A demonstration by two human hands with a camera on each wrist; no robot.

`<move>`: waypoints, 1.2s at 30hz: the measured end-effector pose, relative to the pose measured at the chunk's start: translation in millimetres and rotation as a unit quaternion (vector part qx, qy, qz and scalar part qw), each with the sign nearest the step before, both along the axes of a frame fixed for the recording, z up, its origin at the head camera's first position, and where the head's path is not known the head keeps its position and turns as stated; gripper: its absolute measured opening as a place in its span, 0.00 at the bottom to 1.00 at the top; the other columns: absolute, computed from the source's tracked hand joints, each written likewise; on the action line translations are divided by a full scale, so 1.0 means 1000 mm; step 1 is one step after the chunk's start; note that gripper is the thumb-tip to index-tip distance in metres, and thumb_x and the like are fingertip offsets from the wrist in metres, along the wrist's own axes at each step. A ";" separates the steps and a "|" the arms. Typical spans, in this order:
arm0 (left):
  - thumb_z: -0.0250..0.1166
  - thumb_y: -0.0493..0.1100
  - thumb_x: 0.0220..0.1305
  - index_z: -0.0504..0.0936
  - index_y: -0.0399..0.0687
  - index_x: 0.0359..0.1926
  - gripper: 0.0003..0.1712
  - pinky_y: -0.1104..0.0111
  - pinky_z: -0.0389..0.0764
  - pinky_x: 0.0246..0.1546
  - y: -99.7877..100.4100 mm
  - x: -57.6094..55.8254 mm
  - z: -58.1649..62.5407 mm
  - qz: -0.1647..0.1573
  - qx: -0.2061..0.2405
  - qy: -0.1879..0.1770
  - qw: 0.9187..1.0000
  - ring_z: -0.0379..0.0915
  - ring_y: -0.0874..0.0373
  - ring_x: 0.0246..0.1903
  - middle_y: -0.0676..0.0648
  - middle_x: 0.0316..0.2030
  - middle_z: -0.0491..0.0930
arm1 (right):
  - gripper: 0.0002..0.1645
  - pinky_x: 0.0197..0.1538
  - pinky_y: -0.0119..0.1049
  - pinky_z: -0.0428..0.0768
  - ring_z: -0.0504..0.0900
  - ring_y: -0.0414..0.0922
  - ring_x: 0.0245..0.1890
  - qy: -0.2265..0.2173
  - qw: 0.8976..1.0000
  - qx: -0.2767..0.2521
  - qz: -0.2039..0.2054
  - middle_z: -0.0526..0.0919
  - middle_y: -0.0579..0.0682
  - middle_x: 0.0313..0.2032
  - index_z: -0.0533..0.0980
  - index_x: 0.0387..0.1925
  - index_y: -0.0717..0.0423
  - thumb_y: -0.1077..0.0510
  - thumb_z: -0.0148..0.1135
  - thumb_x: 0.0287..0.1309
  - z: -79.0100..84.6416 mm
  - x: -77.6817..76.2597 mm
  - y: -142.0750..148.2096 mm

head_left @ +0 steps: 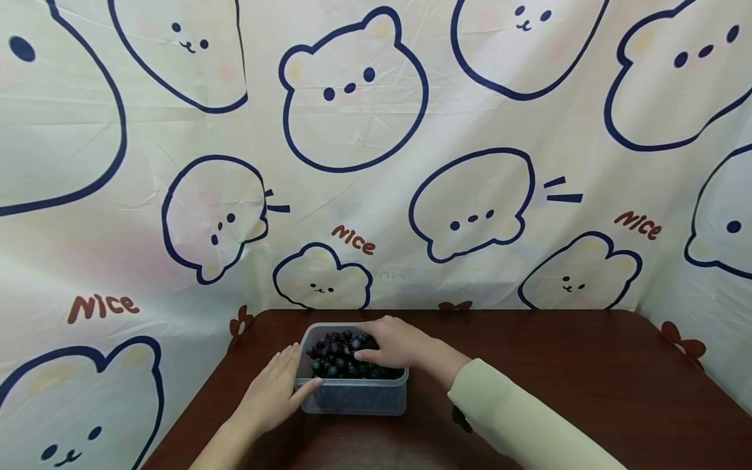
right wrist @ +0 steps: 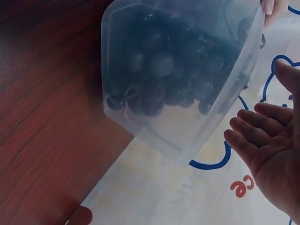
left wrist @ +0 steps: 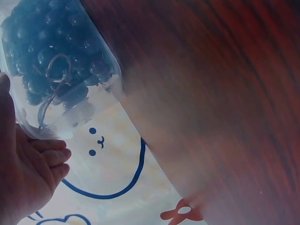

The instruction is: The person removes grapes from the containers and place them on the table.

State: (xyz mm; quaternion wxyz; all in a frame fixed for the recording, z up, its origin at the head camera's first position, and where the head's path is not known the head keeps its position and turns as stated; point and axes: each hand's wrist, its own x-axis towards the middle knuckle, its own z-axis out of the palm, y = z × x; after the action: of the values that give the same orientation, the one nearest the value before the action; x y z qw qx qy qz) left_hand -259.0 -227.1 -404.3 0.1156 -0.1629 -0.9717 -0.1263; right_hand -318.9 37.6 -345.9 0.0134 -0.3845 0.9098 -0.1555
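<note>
Grapes (head_left: 335, 356), dark and heaped, sit between the two hands in a clear plastic box (head_left: 352, 399), seen from the head camera. The left hand (head_left: 273, 385) lies against the wall on its own side, fingers extended and thumb at the near rim. The right hand (head_left: 396, 343) hovers over the heap on its side, unclenched. Under both hands is a reddish-brown surface (head_left: 558, 372); beyond them hangs cloth (head_left: 364, 140) printed with blue-outlined animals.

From the left wrist, the left hand rests its loose fingers by the box, with a thin curved stem (left wrist: 55, 86) visible among the fruit.

From the right wrist, the right hand holds nothing, its fingers spread near the rim; whether they touch it, I cannot tell.
</note>
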 end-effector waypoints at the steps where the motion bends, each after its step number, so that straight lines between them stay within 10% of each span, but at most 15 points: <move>1: 0.50 0.71 0.66 0.60 0.26 0.69 0.53 0.46 0.54 0.67 0.000 0.000 0.000 0.000 -0.001 -0.001 1.000 0.54 0.38 0.68 0.29 0.67 0.60 | 0.37 0.56 0.40 0.76 0.77 0.42 0.56 -0.001 1.000 0.003 -0.002 0.75 0.49 0.61 0.66 0.69 0.54 0.41 0.57 0.66 -0.001 -0.001 -0.002; 29: 0.49 0.71 0.67 0.60 0.26 0.69 0.53 0.47 0.55 0.67 0.000 -0.001 -0.001 -0.001 -0.001 -0.001 1.000 0.56 0.38 0.68 0.29 0.67 0.61 | 0.32 0.33 0.39 0.80 0.80 0.43 0.50 -0.058 0.987 0.093 -0.120 0.78 0.46 0.57 0.76 0.61 0.48 0.38 0.63 0.60 -0.004 -0.018 -0.036; 36: 0.49 0.71 0.67 0.60 0.26 0.69 0.53 0.47 0.55 0.67 -0.001 -0.001 -0.002 -0.001 0.002 -0.004 1.000 0.56 0.38 0.67 0.29 0.67 0.60 | 0.15 0.28 0.36 0.74 0.77 0.41 0.25 -0.078 0.987 0.098 -0.099 0.80 0.47 0.29 0.81 0.34 0.53 0.45 0.63 0.62 -0.002 -0.019 -0.044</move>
State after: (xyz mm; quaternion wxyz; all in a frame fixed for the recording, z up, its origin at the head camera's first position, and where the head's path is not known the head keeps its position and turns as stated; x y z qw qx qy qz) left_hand -260.2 -228.2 -406.1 0.1122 -0.1633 -0.9716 -0.1291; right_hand -338.0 -6.4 -348.1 0.1070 -0.2764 0.9502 -0.0958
